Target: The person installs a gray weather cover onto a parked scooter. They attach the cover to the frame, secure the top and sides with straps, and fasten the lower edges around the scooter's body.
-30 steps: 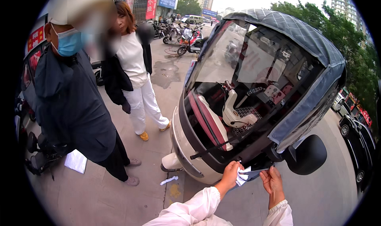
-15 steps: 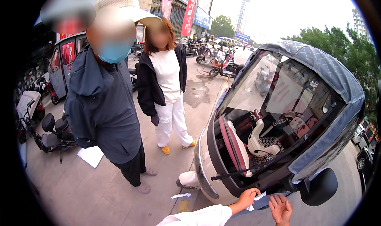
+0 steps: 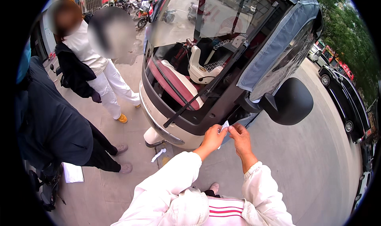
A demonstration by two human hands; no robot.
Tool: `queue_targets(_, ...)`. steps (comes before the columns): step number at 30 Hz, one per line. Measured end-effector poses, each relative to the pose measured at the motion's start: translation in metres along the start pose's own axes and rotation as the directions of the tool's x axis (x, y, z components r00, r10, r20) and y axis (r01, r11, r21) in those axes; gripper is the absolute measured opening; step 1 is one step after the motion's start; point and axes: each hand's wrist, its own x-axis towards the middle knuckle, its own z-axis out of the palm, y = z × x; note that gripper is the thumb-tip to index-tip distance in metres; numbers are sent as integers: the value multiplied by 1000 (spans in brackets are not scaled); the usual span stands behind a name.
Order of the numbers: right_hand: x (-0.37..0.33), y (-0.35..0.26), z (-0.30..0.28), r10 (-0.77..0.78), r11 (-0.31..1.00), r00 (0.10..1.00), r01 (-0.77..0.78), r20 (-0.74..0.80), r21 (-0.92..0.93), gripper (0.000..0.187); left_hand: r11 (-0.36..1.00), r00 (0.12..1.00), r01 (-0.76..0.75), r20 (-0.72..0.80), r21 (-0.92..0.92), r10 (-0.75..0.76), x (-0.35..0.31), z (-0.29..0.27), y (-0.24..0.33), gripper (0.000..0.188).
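My left hand [image 3: 213, 138] pinches a small, folded white piece [image 3: 225, 125] that looks like paper or film. My right hand [image 3: 241, 139] has its fingertips closed at the other edge of this piece. Both hands are in front of the lower front corner of an enclosed small vehicle [image 3: 194, 140], just below its black side mirror [image 3: 291, 102]. Part of the white piece also shows under my left fingers, and its exact material is unclear.
A windshield wiper [image 3: 180, 114] crosses the vehicle's glass. On the pavement lie a crumpled white strip [image 3: 158, 155] and a white sheet [image 3: 73, 173]. Two people stand at left, one in a dark jacket [image 3: 51, 119], one in white trousers [image 3: 113, 83]. Parked cars [image 3: 344, 97] line the right.
My right hand has gone from open and apart to pinching at the white piece beside my left hand. The view has swung down and right, bringing both forearms in.
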Motion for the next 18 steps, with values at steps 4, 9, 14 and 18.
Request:
queue_targets(4,6,10,2,-70,982,995,56,-70,-179,28,941,957,244,215,-233,-195,6,-3,8,46)
queue_targets(9,10,18,8,-99,992,981,85,-164,-93,31,557,853,519,432,-648,-292,11,-8,7,20)
queue_targets(14,6,21,4,-127,991,974,117,-190,-61,32,487,894,447,363,-750,-262,8,2,-8,18)
queue_targets(18,2,14,3,-94,994,978,81,-185,-75,32,484,926,363,252,-796,-281,0,12,-61,15)
